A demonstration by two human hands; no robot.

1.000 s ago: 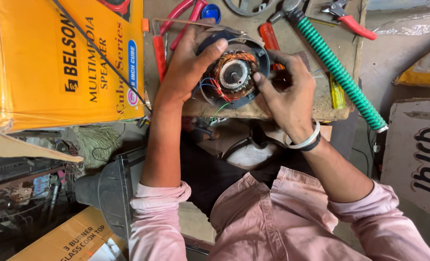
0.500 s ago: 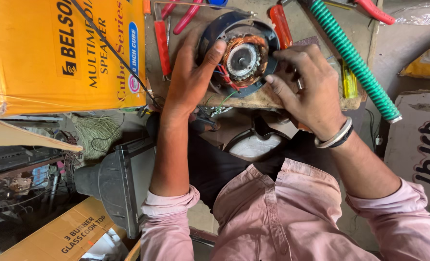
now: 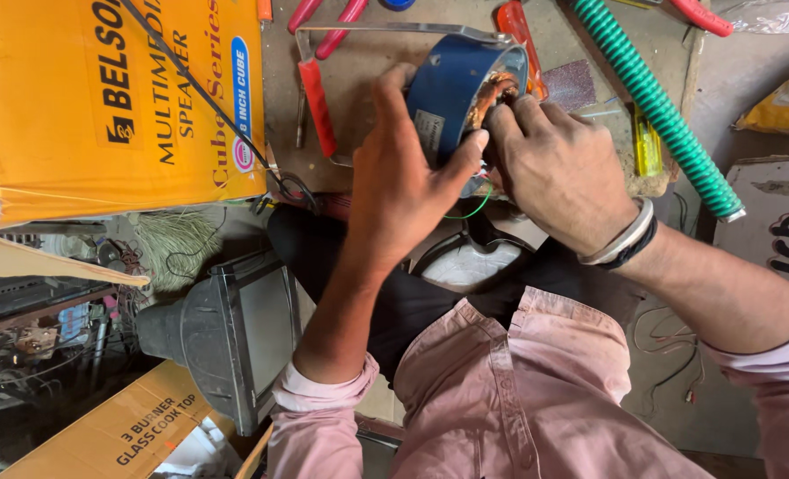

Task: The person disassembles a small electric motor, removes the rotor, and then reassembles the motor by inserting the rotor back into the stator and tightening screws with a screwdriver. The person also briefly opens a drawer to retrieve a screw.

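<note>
I see 2 bare hands, the left hand (image 3: 401,191) and the right hand (image 3: 558,173), coming out of pink shirt sleeves rolled to the forearm, with 1 silver bangle (image 3: 623,238) and 1 black band on my right wrist.

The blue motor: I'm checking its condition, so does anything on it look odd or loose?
The blue motor is tipped on its side between the left hand and right hand, copper windings exposed. A thin green wire dangles loose beneath it. No breakage visible.
</note>
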